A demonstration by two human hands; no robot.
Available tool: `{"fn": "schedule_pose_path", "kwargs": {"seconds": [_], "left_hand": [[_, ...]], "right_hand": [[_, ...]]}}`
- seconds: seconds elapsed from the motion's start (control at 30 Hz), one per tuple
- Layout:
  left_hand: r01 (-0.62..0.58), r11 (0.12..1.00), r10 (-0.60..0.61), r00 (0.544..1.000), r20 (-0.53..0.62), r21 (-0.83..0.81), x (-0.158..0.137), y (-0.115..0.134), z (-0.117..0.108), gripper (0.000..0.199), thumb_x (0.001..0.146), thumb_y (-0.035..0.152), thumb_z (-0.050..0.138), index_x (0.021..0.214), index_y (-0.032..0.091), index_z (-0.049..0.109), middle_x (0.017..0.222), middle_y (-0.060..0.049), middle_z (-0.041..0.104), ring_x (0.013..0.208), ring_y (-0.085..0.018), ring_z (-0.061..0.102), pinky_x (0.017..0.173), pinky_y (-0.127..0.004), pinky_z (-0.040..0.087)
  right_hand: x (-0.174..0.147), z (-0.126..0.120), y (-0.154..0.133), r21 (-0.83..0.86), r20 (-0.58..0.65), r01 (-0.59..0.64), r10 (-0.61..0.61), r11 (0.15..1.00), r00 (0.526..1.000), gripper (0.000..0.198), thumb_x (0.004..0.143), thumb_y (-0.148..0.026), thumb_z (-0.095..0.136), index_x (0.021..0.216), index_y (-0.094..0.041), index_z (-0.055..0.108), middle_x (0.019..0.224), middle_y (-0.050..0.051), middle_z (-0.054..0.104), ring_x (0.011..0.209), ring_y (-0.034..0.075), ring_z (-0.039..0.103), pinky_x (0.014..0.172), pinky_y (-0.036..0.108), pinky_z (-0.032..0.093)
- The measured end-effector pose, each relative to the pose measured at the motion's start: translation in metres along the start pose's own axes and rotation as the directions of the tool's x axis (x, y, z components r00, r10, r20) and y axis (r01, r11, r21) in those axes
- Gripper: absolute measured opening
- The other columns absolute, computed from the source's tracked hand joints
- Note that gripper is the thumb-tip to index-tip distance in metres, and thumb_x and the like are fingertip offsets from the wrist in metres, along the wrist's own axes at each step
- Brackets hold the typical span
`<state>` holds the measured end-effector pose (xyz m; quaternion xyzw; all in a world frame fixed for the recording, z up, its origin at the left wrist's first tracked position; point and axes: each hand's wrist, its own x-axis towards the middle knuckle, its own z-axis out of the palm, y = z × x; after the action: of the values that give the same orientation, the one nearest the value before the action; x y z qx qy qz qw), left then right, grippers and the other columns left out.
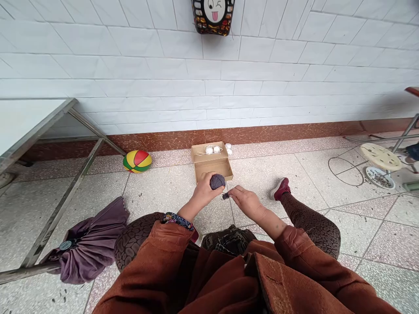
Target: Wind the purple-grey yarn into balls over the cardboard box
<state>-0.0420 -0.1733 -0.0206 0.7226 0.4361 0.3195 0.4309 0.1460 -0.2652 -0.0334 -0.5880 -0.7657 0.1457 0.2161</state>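
My left hand (203, 192) is closed around a ball of dark purple-grey yarn (217, 181), held above the near edge of an open cardboard box (213, 167). Just to the right, my right hand (245, 200) pinches a small dark bundle of yarn (225, 196) between thumb and fingers. This bundle hangs close below the ball; whether one strand links the two is too fine to tell. White yarn balls (212, 150) lie in the box's raised lid, and more white balls (229, 149) rest on the floor beside it.
A metal-framed table (39, 124) stands at the left, with a purple umbrella (93, 244) near its leg. By the wall sits a colourful ball (137, 161). At right are a round stool (380, 157) and a white dish (379, 178). A black basket (214, 17) hangs on the tiled wall.
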Motion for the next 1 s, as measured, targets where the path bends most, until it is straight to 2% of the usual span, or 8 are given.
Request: {"fn": "schedule_pose_path", "kwargs": {"seconds": [0.1,0.2,0.3,0.5,0.63,0.77,0.87,1.0], "left_hand": [[-0.017,0.998,0.002,0.976,0.216,0.066,-0.004,-0.002,0.000,0.054,0.069,0.035,0.075,0.119,0.021,0.060,0.114,-0.008,0.060,0.108,-0.029,0.057,0.098,-0.044,0.042],[0.099,0.978,0.018,0.838,0.545,-0.185,-0.010,0.002,-0.002,0.064,0.076,0.039,0.070,0.135,0.022,0.049,0.104,-0.007,0.064,0.095,-0.024,0.060,0.085,-0.037,0.047],[0.281,0.828,0.133,0.741,0.658,-0.485,-0.015,0.008,-0.004,0.064,0.082,0.043,0.063,0.140,0.023,0.045,0.103,-0.007,0.065,0.084,-0.020,0.063,0.072,-0.030,0.048],[0.406,0.497,0.175,0.819,0.547,-0.767,-0.012,0.010,-0.008,0.065,0.083,0.053,0.056,0.136,0.015,0.052,0.107,-0.016,0.068,0.073,-0.023,0.068,0.054,-0.027,0.046],[0.427,0.474,0.140,0.827,0.545,-0.770,-0.010,0.006,-0.006,0.062,0.082,0.051,0.061,0.129,0.010,0.059,0.104,-0.019,0.070,0.077,-0.026,0.069,0.056,-0.029,0.048],[0.453,0.471,0.146,0.806,0.573,-0.757,-0.013,0.007,-0.002,0.065,0.079,0.052,0.065,0.129,0.011,0.058,0.103,-0.018,0.071,0.077,-0.026,0.069,0.056,-0.031,0.050],[0.443,0.446,0.129,0.828,0.546,-0.778,-0.012,0.007,-0.002,0.062,0.080,0.054,0.066,0.122,0.009,0.062,0.101,-0.019,0.072,0.076,-0.025,0.068,0.060,-0.032,0.050],[0.381,0.420,0.019,0.904,0.428,-0.823,-0.006,0.003,-0.004,0.054,0.081,0.052,0.066,0.116,0.010,0.064,0.105,-0.018,0.071,0.084,-0.026,0.068,0.067,-0.033,0.050]], "right_hand": [[0.003,-0.008,-0.001,-0.109,-0.063,0.001,-0.008,0.994,0.998,0.020,0.100,-0.020,0.048,0.102,-0.021,0.067,0.097,0.007,0.064,0.085,0.018,0.062,0.073,0.026,0.048],[0.005,-0.010,0.003,-0.050,-0.108,-0.017,0.011,0.999,0.994,0.018,0.099,-0.017,0.048,0.102,-0.021,0.066,0.102,0.007,0.064,0.092,0.018,0.061,0.079,0.027,0.048],[0.003,-0.005,0.013,0.045,-0.046,-0.123,0.125,0.991,0.991,0.014,0.095,-0.015,0.054,0.100,-0.021,0.066,0.103,0.005,0.064,0.090,0.017,0.062,0.078,0.027,0.047],[-0.011,0.009,0.032,-0.002,0.179,-0.332,0.327,0.943,0.928,0.016,0.091,-0.013,0.055,0.101,-0.019,0.066,0.103,0.007,0.064,0.088,0.019,0.064,0.074,0.029,0.046],[-0.005,0.008,0.024,0.341,0.066,-0.296,0.291,0.892,0.954,0.033,0.085,-0.014,0.059,0.118,-0.019,0.058,0.115,0.009,0.060,0.084,0.016,0.062,0.073,0.028,0.049],[0.006,0.016,0.003,0.718,0.170,-0.203,0.115,0.666,0.979,0.035,0.083,-0.021,0.060,0.118,-0.020,0.055,0.095,0.003,0.065,0.073,0.014,0.059,0.064,0.026,0.050],[0.005,0.028,-0.004,0.763,0.222,-0.245,0.113,0.598,0.968,0.014,0.090,-0.031,0.054,0.095,-0.018,0.059,0.079,0.002,0.063,0.067,0.013,0.058,0.059,0.024,0.050],[-0.003,0.027,-0.001,0.673,0.174,-0.281,0.223,0.684,0.959,0.025,0.099,-0.037,0.043,0.096,-0.019,0.060,0.073,0.000,0.060,0.057,0.011,0.054,0.054,0.022,0.047]]}}
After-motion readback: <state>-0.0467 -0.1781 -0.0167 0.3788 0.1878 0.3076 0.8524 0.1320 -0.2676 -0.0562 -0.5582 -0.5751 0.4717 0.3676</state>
